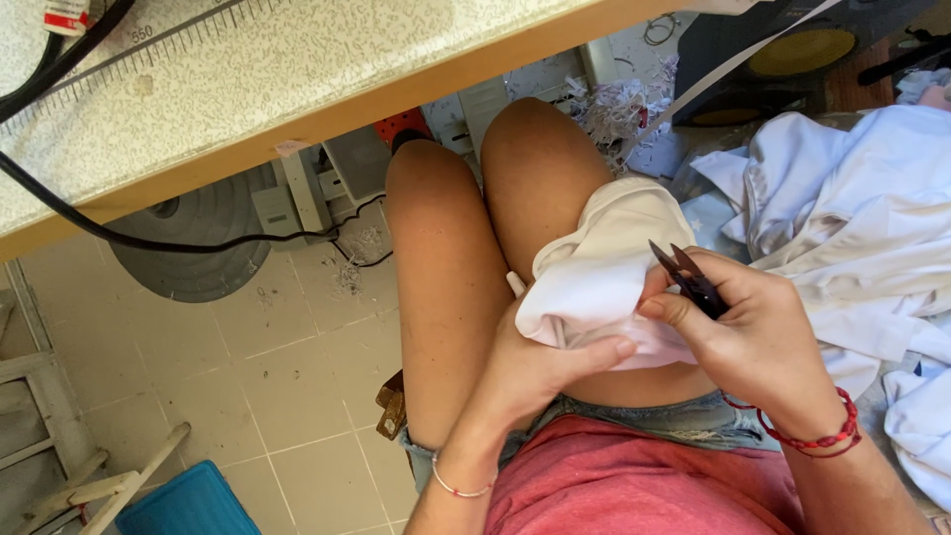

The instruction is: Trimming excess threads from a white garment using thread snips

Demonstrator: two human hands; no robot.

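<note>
Seen from the head camera, looking down onto a lap beside a speckled worktable (248, 69). Left hand (540, 362) clenched around a bunched white garment piece (604, 272), thumb laid along its lower fold, pressing it against the right thigh. Right hand (738, 332) pinching a pair of small dark thread snips (688, 277), fingers wrapped about the handle, blades parted in a narrow V and pointing up and left, tips just above the cloth edge, apparently not yet biting. Trimming judged to be under way on this one piece: no loose thread clearly visible at the blades, too small to tell whether any remains. Heap of white fabric (852, 208) piled to the right, touching the right forearm; impossible to tell which part of it is finished and which is waiting. Shredded scraps (619, 104) littered on the tiled floor beyond the knees, pointing to a good deal of cutting already done. Black cable (119, 236) hanging under the table edge, blue bin (188, 505) lower left.
</note>
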